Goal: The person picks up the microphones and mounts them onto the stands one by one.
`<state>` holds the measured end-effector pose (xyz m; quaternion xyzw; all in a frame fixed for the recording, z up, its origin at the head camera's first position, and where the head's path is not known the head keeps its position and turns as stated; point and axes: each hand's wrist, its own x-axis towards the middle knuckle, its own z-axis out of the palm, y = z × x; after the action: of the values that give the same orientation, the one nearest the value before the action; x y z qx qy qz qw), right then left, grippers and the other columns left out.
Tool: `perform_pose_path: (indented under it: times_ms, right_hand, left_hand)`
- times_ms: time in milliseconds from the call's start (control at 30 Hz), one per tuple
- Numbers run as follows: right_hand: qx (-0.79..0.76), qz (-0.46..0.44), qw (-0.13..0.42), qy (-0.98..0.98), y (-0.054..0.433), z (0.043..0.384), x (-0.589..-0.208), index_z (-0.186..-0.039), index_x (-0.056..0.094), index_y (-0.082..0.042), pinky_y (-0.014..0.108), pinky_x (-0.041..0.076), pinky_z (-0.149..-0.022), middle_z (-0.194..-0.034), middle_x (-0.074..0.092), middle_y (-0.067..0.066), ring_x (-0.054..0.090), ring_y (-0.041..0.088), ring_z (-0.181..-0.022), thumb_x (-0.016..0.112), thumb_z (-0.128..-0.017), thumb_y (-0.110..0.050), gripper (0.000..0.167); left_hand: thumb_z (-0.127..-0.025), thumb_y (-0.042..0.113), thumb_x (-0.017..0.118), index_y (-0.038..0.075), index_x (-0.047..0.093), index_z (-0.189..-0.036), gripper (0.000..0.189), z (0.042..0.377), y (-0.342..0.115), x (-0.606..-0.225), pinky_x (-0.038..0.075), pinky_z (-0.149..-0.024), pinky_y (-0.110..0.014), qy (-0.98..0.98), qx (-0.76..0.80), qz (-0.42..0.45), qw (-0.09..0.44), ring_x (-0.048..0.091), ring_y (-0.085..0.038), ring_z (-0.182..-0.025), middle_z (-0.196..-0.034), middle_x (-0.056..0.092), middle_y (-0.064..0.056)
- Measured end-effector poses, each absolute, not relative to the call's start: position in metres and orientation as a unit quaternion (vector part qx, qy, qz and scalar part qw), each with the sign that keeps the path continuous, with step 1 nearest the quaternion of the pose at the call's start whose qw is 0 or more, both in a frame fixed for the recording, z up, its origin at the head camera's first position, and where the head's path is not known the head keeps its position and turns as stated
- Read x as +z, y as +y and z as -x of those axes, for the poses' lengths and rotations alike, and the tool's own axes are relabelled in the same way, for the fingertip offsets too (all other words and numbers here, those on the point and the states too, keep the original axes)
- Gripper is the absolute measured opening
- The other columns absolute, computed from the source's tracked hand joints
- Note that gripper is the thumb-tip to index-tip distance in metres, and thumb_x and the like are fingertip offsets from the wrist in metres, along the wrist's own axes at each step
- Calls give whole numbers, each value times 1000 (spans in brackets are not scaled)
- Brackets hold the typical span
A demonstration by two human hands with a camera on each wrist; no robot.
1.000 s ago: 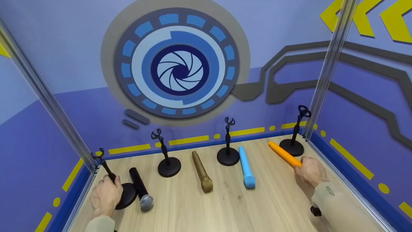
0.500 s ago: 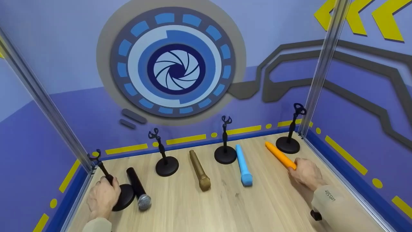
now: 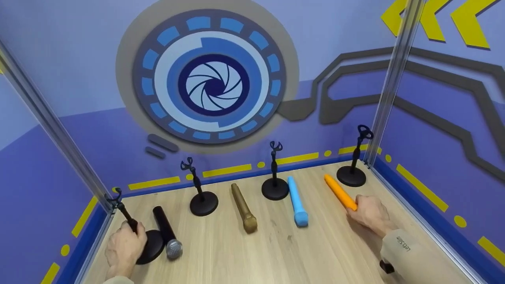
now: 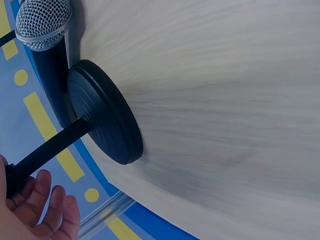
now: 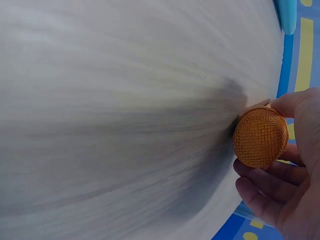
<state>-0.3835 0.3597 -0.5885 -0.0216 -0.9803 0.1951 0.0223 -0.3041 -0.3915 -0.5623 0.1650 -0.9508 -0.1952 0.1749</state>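
On wood-grain surface (image 3: 276,256), at L, black mic stand (image 3: 152,247) is gripped round pole by fingers of L hand (image 3: 125,244), base just beside black mic (image 3: 164,227); at R, orange mic (image 3: 340,192) is held by fingers of R hand (image 3: 370,213).

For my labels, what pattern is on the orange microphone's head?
Crosshatched head, clearest in right wrist view.

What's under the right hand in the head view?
The orange microphone: its handle sticks out past the right hand. Its grille end is covered there, but shows in the right wrist view.
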Motion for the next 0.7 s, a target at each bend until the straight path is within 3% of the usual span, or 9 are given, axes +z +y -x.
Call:
perform_pose_path:
  times_ms: [333, 700]
  right_hand:
    - [223, 40, 2, -974, 350, 377, -588, -105, 68, 0, 31, 46, -58, -80, 60, 9, 59, 23, -68, 80, -92, -33, 37]
    - [201, 41, -2, -979, 333, 366, -584, -103, 68, -1, 29, 46, -58, -80, 60, 9, 61, 23, -68, 86, -92, -37, 42]
  left_hand:
    - [-113, 38, 51, -16, 64, -119, 56, 299, -387, -563, 57, -85, -74, -952, -202, -155, 171, 72, -67, -101, -114, 74, -45]
    - [-110, 31, 55, -15, 65, -109, 47, 291, -376, -565, 57, -84, -73, -943, -209, -146, 215, 73, -65, -95, -104, 75, -43]
